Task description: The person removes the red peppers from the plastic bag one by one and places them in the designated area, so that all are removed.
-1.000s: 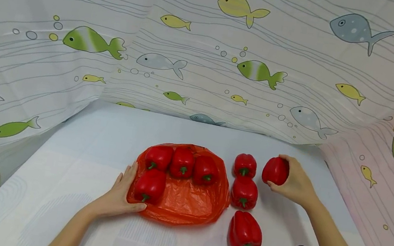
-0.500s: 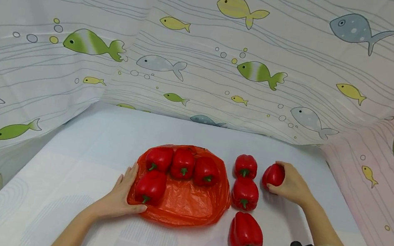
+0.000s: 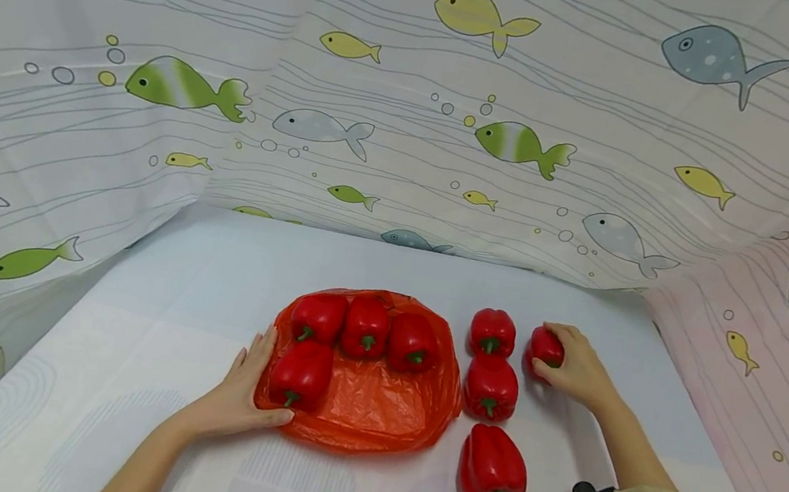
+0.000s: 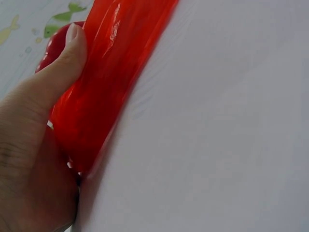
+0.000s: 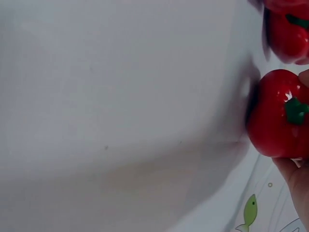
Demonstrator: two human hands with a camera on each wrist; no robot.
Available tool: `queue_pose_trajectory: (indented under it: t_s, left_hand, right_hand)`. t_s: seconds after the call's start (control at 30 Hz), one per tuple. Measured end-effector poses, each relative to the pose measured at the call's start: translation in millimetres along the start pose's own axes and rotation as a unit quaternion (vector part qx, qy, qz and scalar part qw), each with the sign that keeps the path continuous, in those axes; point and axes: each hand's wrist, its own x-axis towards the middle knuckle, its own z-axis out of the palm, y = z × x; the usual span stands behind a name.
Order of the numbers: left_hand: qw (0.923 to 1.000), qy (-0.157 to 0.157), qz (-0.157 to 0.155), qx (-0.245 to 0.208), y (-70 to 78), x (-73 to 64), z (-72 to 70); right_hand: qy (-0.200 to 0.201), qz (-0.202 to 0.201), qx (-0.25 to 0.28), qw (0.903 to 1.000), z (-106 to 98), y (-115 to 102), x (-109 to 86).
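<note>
In the head view an orange-red plastic bag (image 3: 371,411) lies spread with its rim turned up, several red bell peppers inside along its back and left. My left hand (image 3: 239,392) rests against the bag's left side, fingers spread and straight, thumb along the front rim. In the left wrist view the thumb (image 4: 70,58) lies over the bag's side (image 4: 106,82). My right hand (image 3: 577,368) grips a red bell pepper (image 3: 543,353) from its right side, low at the table. The right wrist view shows that pepper (image 5: 275,116) with its green stem, fingers around it.
Left of the held pepper, two bell peppers stand in a column, one behind (image 3: 492,332) and one in front (image 3: 491,387). Nearer the front lies a larger bell pepper (image 3: 493,470). Fish-patterned curtains (image 3: 415,98) enclose the white table (image 3: 150,313) at back and sides.
My right hand has moved slightly left and down with its bell pepper, bringing it low to the table beside the column. The left hand and the bag stay in place.
</note>
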Motion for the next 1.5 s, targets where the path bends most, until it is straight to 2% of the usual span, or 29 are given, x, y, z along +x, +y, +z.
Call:
queue_pose_trajectory:
  t_s: [0.37,0.53,0.7,0.9,1.13,1.5]
  left_hand:
    - [0.9999,0.005,0.005,-0.008,-0.4,0.3,1.6]
    - [1.0000,-0.001,0.003,-0.008,0.7,0.8,0.5]
    - [1.0000,-0.004,0.001,-0.001,1.6,1.2,-0.9]
    - [1.0000,-0.002,0.000,0.000,0.1,0.8,-1.8]
    - [1.0000,-0.002,-0.002,0.001,-0.5,0.8,-2.1]
    - [1.0000,-0.003,-0.002,-0.003,0.6,0.4,-0.4]
  right_hand:
    - [0.012,0.041,-0.010,0.9990,0.5,-2.0,-7.8]
    - [0.037,0.037,-0.006,0.9986,-1.0,-1.2,-15.5]
    - [0.091,0.021,-0.009,0.9956,-5.3,-6.6,-21.7]
    - [0.142,-0.014,-0.010,0.9897,-8.5,-23.6,-26.1]
    - [0.143,-0.039,0.010,0.9889,-8.5,-50.2,-29.9]
    - [0.156,-0.128,0.000,0.9795,-11.3,-97.4,-28.6]
